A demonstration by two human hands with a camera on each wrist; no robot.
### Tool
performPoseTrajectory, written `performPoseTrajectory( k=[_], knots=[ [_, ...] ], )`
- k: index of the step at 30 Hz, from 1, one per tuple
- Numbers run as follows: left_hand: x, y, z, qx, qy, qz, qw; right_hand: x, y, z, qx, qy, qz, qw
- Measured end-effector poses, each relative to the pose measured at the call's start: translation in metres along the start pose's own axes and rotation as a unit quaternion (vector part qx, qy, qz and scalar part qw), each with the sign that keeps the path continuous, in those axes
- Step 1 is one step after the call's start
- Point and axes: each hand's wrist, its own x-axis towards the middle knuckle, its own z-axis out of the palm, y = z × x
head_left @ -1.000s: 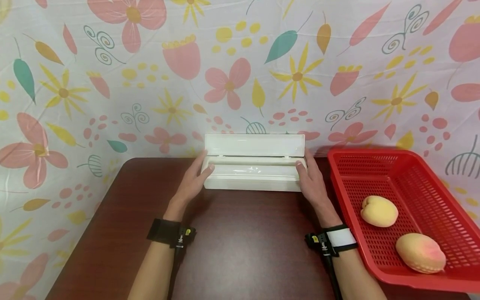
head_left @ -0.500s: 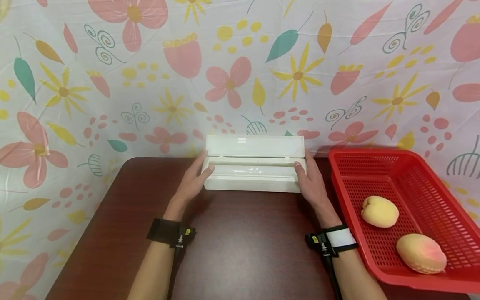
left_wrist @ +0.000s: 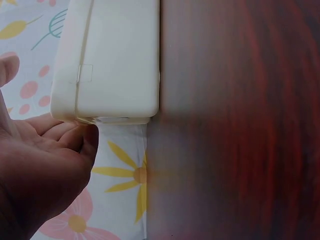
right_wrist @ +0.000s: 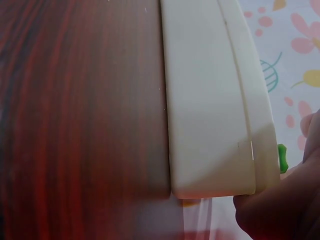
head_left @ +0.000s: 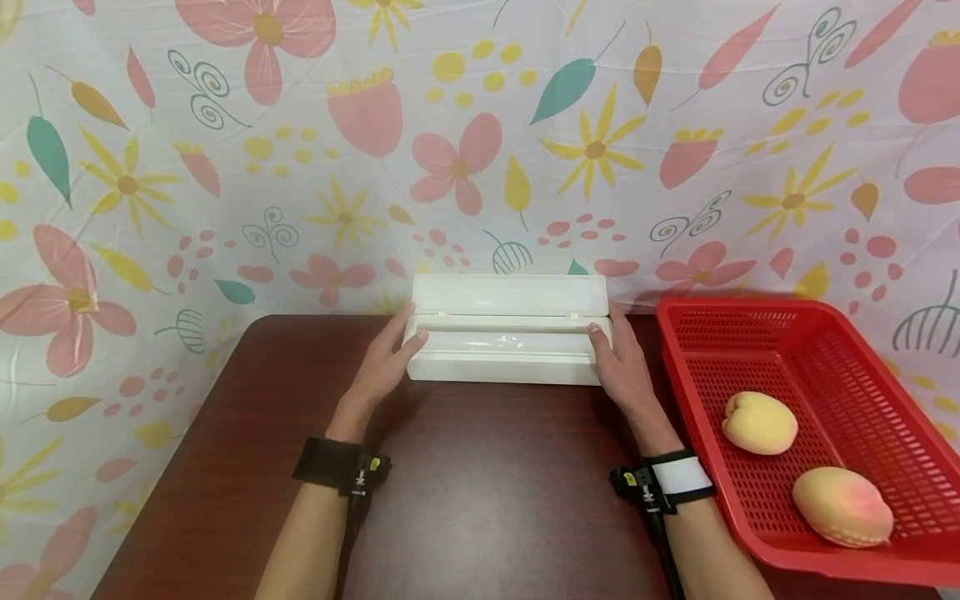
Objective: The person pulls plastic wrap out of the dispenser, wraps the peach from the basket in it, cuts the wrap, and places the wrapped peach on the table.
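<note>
A long white box [head_left: 502,369] that looks like a cling film dispenser sits near the back of the table, its hinged lid [head_left: 510,295] raised behind it. Inside lies a glossy white roll-like length [head_left: 502,342]. My left hand [head_left: 384,362] holds the box's left end, thumb at the inner rim and fingers along the outside. At the other end my right hand [head_left: 624,360] grips it the same way. In the right wrist view a small green piece [right_wrist: 283,158] shows at the box's edge, close to that hand.
To the right, a red plastic basket [head_left: 720,508] holds two peach-like fruits, a yellow one [head_left: 759,423] and a pinkish one [head_left: 842,506]. A flower-printed cloth [head_left: 480,150] hangs right behind the dark wooden table [head_left: 495,500].
The raised lid's top edge has dropped slightly over the last second. Both hands and the box stay almost in place.
</note>
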Motion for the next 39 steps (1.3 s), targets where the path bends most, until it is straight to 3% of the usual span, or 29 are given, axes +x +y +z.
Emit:
performPoseTrajectory(
  k=[18,26,33,39],
  knots=[
    [0.000,-0.003,0.000,0.013,0.009,-0.005,0.9999,-0.002,0.001,-0.001,-0.018,-0.008,0.011,0.9997],
    [0.002,-0.005,0.002,0.049,0.014,-0.009,0.9987,-0.001,0.003,-0.003,-0.021,-0.009,0.021,0.9995],
    [0.007,-0.003,0.012,0.097,0.022,0.042,0.9942,0.000,0.003,-0.003,-0.007,-0.005,0.035,0.9993],
    [0.007,-0.001,0.019,0.126,0.037,0.102,0.9861,0.000,0.003,-0.003,0.011,0.020,0.003,0.9997]
  ],
)
